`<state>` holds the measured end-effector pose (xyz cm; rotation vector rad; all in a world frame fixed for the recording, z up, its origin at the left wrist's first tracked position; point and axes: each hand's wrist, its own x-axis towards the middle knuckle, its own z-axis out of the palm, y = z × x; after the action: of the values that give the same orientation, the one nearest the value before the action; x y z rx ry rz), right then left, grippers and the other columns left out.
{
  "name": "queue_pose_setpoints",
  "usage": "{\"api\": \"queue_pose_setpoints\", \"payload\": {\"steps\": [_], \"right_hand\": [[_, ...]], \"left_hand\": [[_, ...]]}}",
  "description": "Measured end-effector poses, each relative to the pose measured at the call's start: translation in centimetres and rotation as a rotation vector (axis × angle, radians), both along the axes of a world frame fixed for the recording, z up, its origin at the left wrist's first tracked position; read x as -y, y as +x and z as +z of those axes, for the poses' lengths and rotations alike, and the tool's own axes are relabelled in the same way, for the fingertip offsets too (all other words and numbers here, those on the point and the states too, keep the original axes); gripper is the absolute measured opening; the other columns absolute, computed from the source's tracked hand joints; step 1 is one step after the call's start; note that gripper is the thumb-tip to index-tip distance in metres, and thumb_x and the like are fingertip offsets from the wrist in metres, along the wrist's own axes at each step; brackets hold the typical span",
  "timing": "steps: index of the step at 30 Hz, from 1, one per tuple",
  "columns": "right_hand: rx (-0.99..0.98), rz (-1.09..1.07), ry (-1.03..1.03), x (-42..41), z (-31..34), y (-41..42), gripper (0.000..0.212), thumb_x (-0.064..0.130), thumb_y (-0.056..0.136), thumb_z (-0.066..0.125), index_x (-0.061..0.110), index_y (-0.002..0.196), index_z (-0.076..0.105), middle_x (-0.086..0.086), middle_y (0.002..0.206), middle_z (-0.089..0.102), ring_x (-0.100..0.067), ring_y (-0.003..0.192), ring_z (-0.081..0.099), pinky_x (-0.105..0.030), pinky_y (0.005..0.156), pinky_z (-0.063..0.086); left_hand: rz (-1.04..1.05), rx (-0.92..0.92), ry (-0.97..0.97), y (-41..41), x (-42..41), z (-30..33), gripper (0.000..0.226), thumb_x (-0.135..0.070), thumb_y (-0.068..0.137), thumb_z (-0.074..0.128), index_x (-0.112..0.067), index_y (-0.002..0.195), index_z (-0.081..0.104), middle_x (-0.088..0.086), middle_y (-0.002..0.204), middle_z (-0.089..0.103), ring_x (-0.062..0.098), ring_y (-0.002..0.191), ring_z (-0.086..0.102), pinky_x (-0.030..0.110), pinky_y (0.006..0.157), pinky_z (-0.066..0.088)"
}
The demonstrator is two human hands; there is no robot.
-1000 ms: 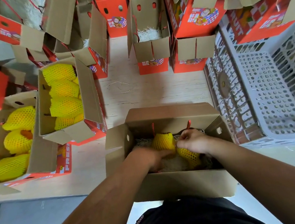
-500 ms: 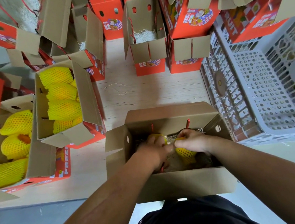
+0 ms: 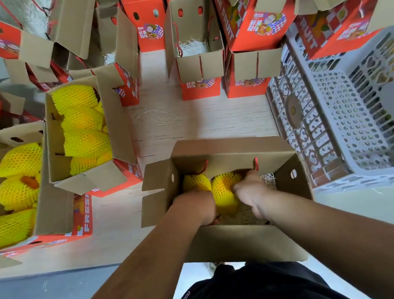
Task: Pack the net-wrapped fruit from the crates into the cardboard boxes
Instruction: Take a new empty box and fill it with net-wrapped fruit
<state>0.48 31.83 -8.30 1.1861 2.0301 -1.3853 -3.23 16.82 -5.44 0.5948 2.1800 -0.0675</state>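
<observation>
An open cardboard box (image 3: 228,149) stands right in front of me on the pale table. Two yellow net-wrapped fruits lie side by side in its left half, on shredded paper (image 3: 267,178). My left hand (image 3: 195,206) reaches down into the box and grips the near end of the left fruit (image 3: 196,183); its fingertips are hidden. My right hand (image 3: 250,190) curls against the right side of the right fruit (image 3: 224,192) and holds it. The near ends of both fruits are hidden by my hands.
A white plastic crate (image 3: 360,116) stands tilted at the right, touching the box. At the left, two open boxes (image 3: 116,124) (image 3: 50,217) hold several netted fruits. Open boxes with shredded paper (image 3: 196,70) and stacked red boxes (image 3: 254,18) line the back.
Both hands have sunk deeper into the box. The two fruits, apart and slanted a second ago, now lie close together side by side toward the box's left.
</observation>
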Motion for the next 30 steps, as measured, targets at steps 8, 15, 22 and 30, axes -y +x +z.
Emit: {"api": "queue_pose_setpoints", "payload": {"steps": [8, 15, 22, 30], "right_hand": [[-0.044, 0.304, -0.010, 1.7, 0.9, -0.9, 0.016, -0.003, 0.094, 0.057, 0.001, 0.103, 0.071, -0.009, 0.078, 0.060, -0.021, 0.076, 0.053, -0.027, 0.062, 0.042], [-0.303, 0.318, 0.007, -2.3, 8.2, 1.0, 0.028, 0.001, 0.100, 0.043, 0.017, 0.094, 0.066, -0.007, 0.078, 0.065, -0.017, 0.067, 0.052, -0.026, 0.058, 0.040], [-0.668, 0.015, -0.016, -11.5, 14.5, 2.8, 0.036, 0.000, 0.098, 0.042, 0.021, 0.105, 0.071, 0.004, 0.093, 0.076, -0.008, 0.087, 0.072, -0.020, 0.071, 0.057], [-0.814, -0.205, 0.181, -32.9, 14.0, 6.0, 0.036, -0.002, 0.095, 0.045, 0.023, 0.099, 0.072, 0.011, 0.092, 0.076, -0.001, 0.092, 0.070, -0.015, 0.076, 0.053]], "left_hand": [[-0.020, -0.022, 0.010, -0.3, -0.5, 0.8, 0.029, -0.026, 0.104, 0.050, -0.013, 0.125, 0.066, 0.011, 0.122, 0.066, 0.032, 0.111, 0.063, 0.045, 0.098, 0.052], [0.150, -0.096, 0.604, -0.1, -4.7, 5.8, 0.025, -0.019, 0.105, 0.044, -0.029, 0.120, 0.062, -0.011, 0.093, 0.061, 0.014, 0.085, 0.059, 0.027, 0.070, 0.044], [0.283, -0.150, 1.016, 0.6, -15.0, 10.2, 0.032, -0.023, 0.093, 0.041, -0.036, 0.112, 0.063, -0.008, 0.117, 0.064, 0.009, 0.105, 0.060, 0.029, 0.091, 0.050], [0.174, -0.125, 1.179, 3.0, -39.1, 9.2, 0.033, -0.005, 0.097, 0.047, -0.021, 0.116, 0.067, -0.004, 0.125, 0.066, 0.014, 0.117, 0.059, 0.039, 0.101, 0.048]]}}
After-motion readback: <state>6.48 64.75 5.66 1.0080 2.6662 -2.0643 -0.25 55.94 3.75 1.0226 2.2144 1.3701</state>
